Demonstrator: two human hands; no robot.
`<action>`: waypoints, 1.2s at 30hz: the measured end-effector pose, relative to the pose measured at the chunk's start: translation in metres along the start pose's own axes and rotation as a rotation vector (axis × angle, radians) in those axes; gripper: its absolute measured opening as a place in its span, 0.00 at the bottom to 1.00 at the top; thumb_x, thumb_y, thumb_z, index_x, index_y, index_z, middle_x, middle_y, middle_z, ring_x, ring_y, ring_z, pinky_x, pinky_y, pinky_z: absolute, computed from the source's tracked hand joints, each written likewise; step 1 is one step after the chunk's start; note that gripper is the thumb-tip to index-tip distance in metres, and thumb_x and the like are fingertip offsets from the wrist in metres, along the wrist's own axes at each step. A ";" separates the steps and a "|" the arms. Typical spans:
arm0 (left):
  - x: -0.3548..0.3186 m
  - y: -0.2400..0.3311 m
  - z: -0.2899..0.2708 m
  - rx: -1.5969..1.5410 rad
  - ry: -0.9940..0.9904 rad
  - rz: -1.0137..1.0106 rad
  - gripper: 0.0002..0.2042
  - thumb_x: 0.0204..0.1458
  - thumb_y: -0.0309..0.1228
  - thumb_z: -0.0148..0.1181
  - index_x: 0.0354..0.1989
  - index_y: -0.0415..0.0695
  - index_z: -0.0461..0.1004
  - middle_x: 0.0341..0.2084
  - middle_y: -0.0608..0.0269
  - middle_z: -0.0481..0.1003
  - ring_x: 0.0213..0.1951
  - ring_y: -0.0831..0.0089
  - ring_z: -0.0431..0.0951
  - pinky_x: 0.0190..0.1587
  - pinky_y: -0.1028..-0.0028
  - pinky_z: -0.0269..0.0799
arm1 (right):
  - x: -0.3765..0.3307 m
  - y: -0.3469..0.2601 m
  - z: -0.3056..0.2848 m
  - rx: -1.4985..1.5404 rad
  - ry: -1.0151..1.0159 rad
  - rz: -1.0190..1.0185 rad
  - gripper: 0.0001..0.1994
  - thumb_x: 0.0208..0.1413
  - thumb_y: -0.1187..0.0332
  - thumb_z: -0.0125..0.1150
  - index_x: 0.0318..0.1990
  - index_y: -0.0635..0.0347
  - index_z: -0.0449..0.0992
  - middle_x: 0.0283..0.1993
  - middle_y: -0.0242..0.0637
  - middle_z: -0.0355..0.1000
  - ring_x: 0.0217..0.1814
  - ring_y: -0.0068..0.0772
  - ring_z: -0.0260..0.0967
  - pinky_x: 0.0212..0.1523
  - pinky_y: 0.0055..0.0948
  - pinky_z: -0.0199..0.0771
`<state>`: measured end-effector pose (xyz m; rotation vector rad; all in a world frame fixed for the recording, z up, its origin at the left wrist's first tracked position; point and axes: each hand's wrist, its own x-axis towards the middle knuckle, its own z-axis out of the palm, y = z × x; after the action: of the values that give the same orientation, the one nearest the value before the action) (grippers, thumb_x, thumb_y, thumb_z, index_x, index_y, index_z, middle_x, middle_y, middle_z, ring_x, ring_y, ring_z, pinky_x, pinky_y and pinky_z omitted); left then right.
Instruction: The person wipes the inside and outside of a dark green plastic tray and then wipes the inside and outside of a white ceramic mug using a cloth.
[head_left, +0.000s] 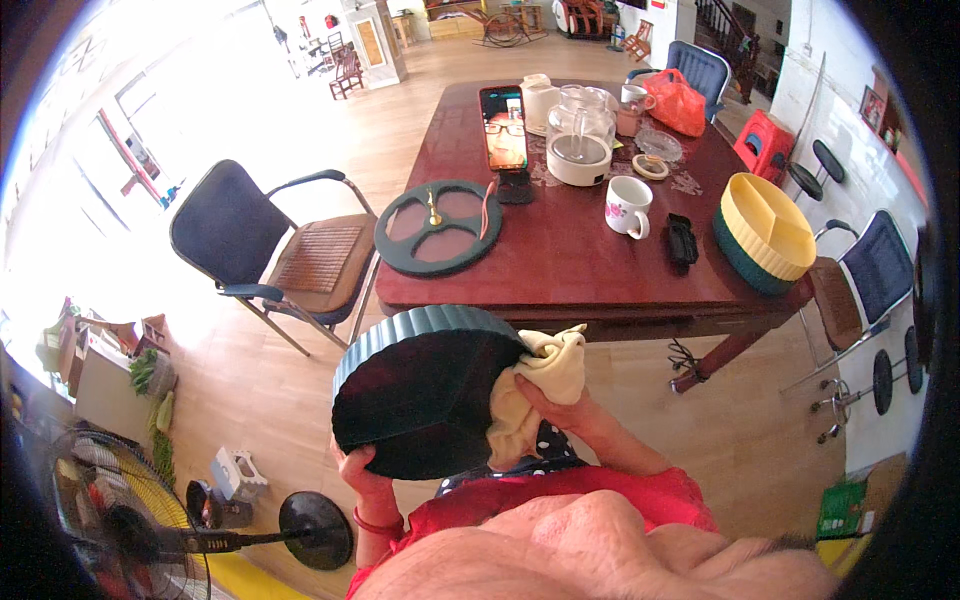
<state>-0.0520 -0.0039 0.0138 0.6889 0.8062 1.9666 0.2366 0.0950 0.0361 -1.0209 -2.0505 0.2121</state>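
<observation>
A dark green tray [425,390] is gripped by the left hand [364,473]; a cream cloth [553,362] is clutched by the right hand [556,405].

From my end, I can read no words or numbers on anything. The phone [505,130], at the upper middle of the frame, is lit, but any characters on it are too small for me to make out. The mug [630,206], right of centre, is decorated in pink, and I find no lettering in that. On the green box [842,508] at the lower right and the white box [239,474] at the lower left, I can't resolve any print
</observation>
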 end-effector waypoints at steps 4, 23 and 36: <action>0.003 0.006 0.049 -0.021 -0.104 -0.085 0.27 0.29 0.23 0.51 0.47 0.33 0.68 0.41 0.53 0.73 0.44 0.62 0.73 0.52 0.67 0.67 | -0.009 0.009 -0.019 -0.075 0.024 -0.038 0.16 0.47 0.64 0.60 0.42 0.62 0.68 0.41 0.44 0.66 0.39 0.44 0.65 0.40 0.39 0.66; 0.063 -0.051 0.149 0.128 -0.624 -0.541 0.36 0.51 0.28 0.58 0.67 0.45 0.44 0.57 0.56 0.61 0.54 0.69 0.65 0.53 0.71 0.64 | -0.009 0.118 -0.107 0.116 0.074 0.685 0.19 0.43 0.62 0.57 0.42 0.64 0.72 0.46 0.53 0.70 0.52 0.50 0.66 0.53 0.37 0.64; 0.113 -0.118 0.188 0.739 -0.923 -0.187 0.26 0.54 0.34 0.54 0.59 0.36 0.57 0.48 0.51 0.71 0.51 0.71 0.68 0.53 0.72 0.63 | 0.022 0.155 -0.160 0.098 -0.009 0.854 0.23 0.42 0.62 0.58 0.44 0.70 0.71 0.46 0.55 0.70 0.50 0.47 0.69 0.50 0.36 0.67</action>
<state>0.0921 0.1931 0.0614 1.7023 0.9221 0.9326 0.4376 0.1817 0.0814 -1.7734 -1.4747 0.7398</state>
